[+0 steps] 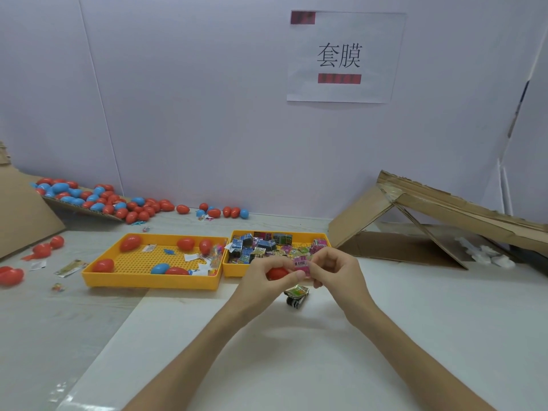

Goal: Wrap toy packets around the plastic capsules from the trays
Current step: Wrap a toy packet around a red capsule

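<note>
Clock positions are read from the centre of the view.

At 9 o'clock, a cardboard sheet (23,209) leans at the table's edge. Just right of it, at 10 o'clock, a pile of capsules (98,198), red and blue, lies against the wall. Loose red capsules (12,275) lie at 8 o'clock.

The left tray (148,283), yellow, sits at 8 o'clock and holds red capsules, one blue capsule (160,268) and paper scraps. The right tray (234,271) touches it on its right and holds a heap of packets (258,246).

At 6 o'clock, just in front of the right tray, the left hand (261,280) has its fingers curled round a red capsule (276,273), held above the table (415,321). A pink packet (302,266) sits at the capsule's right end. The right hand (335,274) pinches this packet between thumb and fingers; the left thumb tip touches its edge. How far the packet goes round the capsule cannot be told.

Below the hands one green packet (296,295) lies on the table.

At 3 o'clock stands a folded cardboard ramp (444,209). At 1 o'clock a paper sign (344,57) hangs on the wall.
</note>
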Demonstrator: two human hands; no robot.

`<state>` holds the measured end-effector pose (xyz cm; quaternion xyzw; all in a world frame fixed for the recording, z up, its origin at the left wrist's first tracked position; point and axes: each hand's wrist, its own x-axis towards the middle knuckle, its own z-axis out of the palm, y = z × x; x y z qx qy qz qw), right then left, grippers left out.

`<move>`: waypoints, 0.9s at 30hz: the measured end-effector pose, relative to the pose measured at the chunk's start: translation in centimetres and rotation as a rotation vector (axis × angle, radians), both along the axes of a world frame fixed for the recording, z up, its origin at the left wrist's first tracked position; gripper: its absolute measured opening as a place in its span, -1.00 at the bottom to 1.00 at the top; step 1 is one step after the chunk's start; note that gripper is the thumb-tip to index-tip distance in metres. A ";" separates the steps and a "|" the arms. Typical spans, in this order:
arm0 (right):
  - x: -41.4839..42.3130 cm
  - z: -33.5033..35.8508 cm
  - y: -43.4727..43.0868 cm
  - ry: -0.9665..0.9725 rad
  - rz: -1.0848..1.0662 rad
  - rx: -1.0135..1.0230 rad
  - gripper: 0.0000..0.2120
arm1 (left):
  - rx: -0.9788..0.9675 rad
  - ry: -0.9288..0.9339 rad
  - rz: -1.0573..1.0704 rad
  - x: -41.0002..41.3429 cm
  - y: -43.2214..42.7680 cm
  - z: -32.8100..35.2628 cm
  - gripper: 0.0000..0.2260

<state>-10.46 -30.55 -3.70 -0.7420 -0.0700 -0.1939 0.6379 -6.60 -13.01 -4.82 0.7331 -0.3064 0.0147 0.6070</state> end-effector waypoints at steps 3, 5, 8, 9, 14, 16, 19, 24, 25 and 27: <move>0.1 -0.1 -0.1 -0.008 -0.026 -0.022 -0.82 | 0.088 -0.019 -0.025 0.0 -0.1 -0.2 -0.86; 0.2 -0.2 -0.1 -0.014 -0.057 -0.039 -0.82 | 0.128 -0.022 -0.032 0.0 -0.1 -0.4 -0.86; 0.3 -0.4 -0.3 -0.009 -0.086 -0.020 -0.80 | 0.146 -0.050 -0.001 0.2 -0.1 -0.5 -0.86; 0.3 -0.4 -0.3 0.000 -0.076 0.000 -0.81 | 0.161 -0.070 0.014 0.3 -0.1 -0.6 -0.87; 0.1 -0.1 -0.1 0.045 -0.004 0.086 -0.89 | 0.169 -0.098 0.039 0.3 -0.1 -0.6 -0.85; 0.1 0.0 -0.1 0.070 0.012 0.125 -0.94 | 0.179 -0.105 0.060 0.3 -0.1 -0.6 -0.84; 0.0 0.1 0.0 0.075 0.057 0.132 -0.92 | 0.166 -0.100 0.080 0.3 -0.1 -0.6 -0.86; -0.2 0.2 0.3 0.020 0.038 0.099 -0.71 | 0.162 -0.060 0.074 0.2 -0.1 -0.5 -0.89; -0.3 0.2 0.3 0.010 0.037 0.097 -0.69 | 0.160 -0.051 0.069 0.2 -0.1 -0.5 -0.90; -0.3 0.2 0.1 -0.010 0.037 0.097 -0.68 | 0.153 -0.028 0.058 0.1 -0.1 -0.3 -0.91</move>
